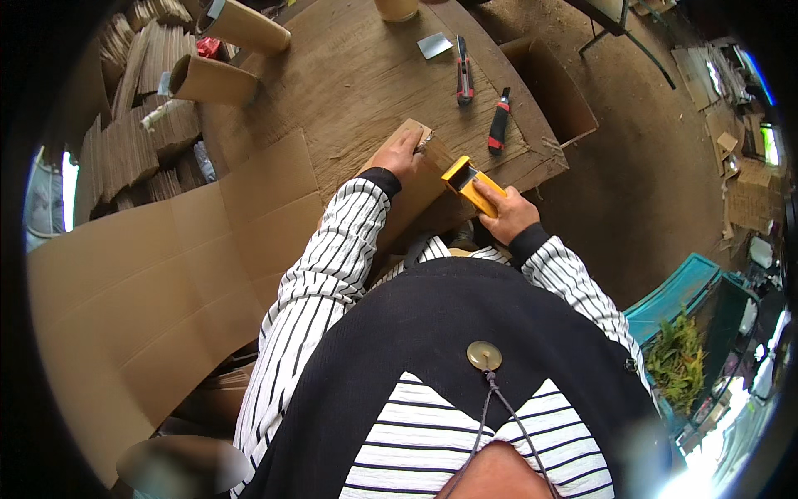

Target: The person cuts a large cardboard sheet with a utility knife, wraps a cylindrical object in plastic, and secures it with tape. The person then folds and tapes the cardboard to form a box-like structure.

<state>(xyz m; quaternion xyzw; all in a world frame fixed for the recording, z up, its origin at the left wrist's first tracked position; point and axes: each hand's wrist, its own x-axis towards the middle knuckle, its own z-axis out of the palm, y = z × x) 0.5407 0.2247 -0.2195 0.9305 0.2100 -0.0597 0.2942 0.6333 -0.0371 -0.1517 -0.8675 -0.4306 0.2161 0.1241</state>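
Observation:
On the near edge of the wooden table (349,79), my left hand (399,156) grips the far end of a narrow folded piece of brown cardboard (412,193). A small shiny patch shows beside its fingertips. My right hand (510,218) is closed around a yellow hand-held tool (486,193) with a dark opening in its wide head. That head is close to the cardboard's right side; whether they touch, I cannot tell. Beyond the hands lie two red-and-black utility knives, one (464,81) farther off and the other (499,126) nearer, plus a small silvery rectangular sheet (434,46).
Cardboard tubes (214,81) lie at the table's far left, near stacked flat cardboard (129,158). A large cardboard sheet (141,283) spreads along my left. An open cardboard box (573,112) stands beyond the table's right edge. At lower right, a teal container (677,287) sits by green plants (677,366).

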